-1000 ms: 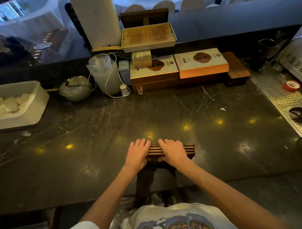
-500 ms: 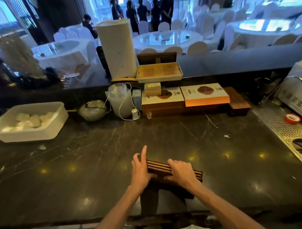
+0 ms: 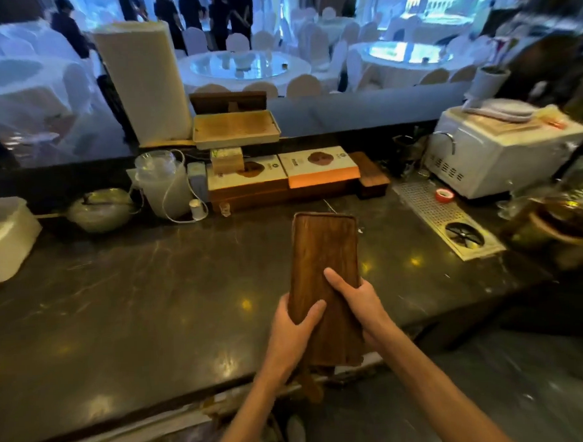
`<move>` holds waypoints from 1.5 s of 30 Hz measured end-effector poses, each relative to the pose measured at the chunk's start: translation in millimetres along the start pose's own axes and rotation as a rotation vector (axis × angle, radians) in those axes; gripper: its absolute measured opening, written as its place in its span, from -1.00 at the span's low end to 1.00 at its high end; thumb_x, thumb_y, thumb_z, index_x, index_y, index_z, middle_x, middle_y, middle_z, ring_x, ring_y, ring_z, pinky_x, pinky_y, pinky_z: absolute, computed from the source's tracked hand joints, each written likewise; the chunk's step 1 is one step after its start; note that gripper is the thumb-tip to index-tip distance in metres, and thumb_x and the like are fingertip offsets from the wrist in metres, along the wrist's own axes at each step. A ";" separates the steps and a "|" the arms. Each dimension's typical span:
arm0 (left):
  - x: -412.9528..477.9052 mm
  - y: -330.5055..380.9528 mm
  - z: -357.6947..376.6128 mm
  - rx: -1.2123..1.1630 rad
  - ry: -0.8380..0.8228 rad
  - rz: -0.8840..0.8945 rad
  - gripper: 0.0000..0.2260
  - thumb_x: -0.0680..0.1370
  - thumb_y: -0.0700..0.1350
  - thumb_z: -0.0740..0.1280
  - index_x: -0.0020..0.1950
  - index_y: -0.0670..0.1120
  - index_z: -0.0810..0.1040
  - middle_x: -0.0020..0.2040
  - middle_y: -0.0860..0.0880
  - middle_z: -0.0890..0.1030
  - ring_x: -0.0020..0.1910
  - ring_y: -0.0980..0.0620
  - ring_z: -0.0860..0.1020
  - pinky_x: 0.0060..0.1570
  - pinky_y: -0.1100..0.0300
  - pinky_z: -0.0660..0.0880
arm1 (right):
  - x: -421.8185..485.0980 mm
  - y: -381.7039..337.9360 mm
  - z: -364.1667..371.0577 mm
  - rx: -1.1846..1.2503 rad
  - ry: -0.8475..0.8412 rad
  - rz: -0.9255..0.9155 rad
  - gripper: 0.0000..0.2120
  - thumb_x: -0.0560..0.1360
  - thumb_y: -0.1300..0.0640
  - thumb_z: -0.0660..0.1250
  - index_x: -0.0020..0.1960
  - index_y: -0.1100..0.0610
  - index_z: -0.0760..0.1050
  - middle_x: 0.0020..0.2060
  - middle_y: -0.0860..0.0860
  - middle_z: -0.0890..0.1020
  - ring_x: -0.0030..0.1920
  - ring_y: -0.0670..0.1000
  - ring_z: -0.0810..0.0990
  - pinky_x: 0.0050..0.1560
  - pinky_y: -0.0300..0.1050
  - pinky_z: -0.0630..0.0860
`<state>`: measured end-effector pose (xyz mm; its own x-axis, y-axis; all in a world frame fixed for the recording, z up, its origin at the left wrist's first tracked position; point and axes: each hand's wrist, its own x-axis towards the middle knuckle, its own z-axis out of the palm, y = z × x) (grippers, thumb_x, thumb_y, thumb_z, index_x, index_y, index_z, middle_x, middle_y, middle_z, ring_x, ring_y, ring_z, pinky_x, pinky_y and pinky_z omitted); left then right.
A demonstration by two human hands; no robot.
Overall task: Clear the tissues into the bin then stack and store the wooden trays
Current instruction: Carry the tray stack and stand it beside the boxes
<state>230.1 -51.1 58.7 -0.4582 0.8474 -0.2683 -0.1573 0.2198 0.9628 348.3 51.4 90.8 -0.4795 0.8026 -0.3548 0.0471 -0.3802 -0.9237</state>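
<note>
A stack of dark wooden trays (image 3: 322, 252) is lifted off the dark marble counter (image 3: 154, 291) and held lengthwise, its far end pointing away from me. My left hand (image 3: 295, 323) grips the stack's near left edge, thumb on top. My right hand (image 3: 357, 301) grips the right edge, thumb across the top tray's surface. How many trays are in the stack cannot be made out. A white bin (image 3: 6, 237) sits at the far left edge; its contents are hidden.
At the back stand a paper roll (image 3: 143, 80), a pale slatted tray (image 3: 235, 128), boxed goods (image 3: 318, 167), a plastic jug (image 3: 161, 185) and a lidded pot (image 3: 99, 209). A metal drain grate (image 3: 449, 225), red tape roll (image 3: 444, 194) and white appliance (image 3: 499, 154) are right.
Both hands lifted the tray stack from the counter's near edge and turned it from crosswise to lengthwise. The view has tilted up and shifted right.
</note>
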 end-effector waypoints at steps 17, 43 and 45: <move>-48.4 -1.5 135.8 0.019 -0.073 -0.086 -0.26 0.30 0.35 0.44 0.36 0.05 0.35 0.17 0.07 0.57 0.10 0.11 0.59 0.08 0.09 0.61 | -66.2 -10.3 -127.2 -0.166 0.177 0.069 -0.15 0.27 -0.38 0.43 0.39 0.09 0.37 0.14 0.01 0.63 0.10 0.02 0.64 0.16 0.05 0.58; 149.9 15.7 373.9 -0.073 0.127 -0.198 -0.39 0.34 0.25 0.47 0.28 0.03 0.39 0.10 0.02 0.62 -0.05 0.10 0.68 -0.17 0.21 0.64 | 100.6 -42.1 -387.7 -0.129 -0.104 0.155 -0.52 0.35 -0.24 0.44 0.18 -0.05 0.51 -0.04 -0.10 0.73 -0.03 -0.08 0.71 -0.14 -0.25 0.63; 169.6 18.1 369.9 -0.080 0.138 -0.195 -0.40 0.32 0.27 0.47 0.24 0.04 0.41 0.08 0.03 0.64 -0.08 0.15 0.69 -0.19 0.23 0.63 | 119.1 -51.0 -382.3 -0.124 -0.118 0.161 -0.55 0.35 -0.25 0.44 0.14 -0.05 0.52 -0.06 -0.10 0.73 -0.05 -0.09 0.72 -0.19 -0.27 0.62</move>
<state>473.2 275.4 42.7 -0.5268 0.7173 -0.4561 -0.3205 0.3293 0.8882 623.7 342.0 40.4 -0.5556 0.6745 -0.4861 0.2349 -0.4335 -0.8700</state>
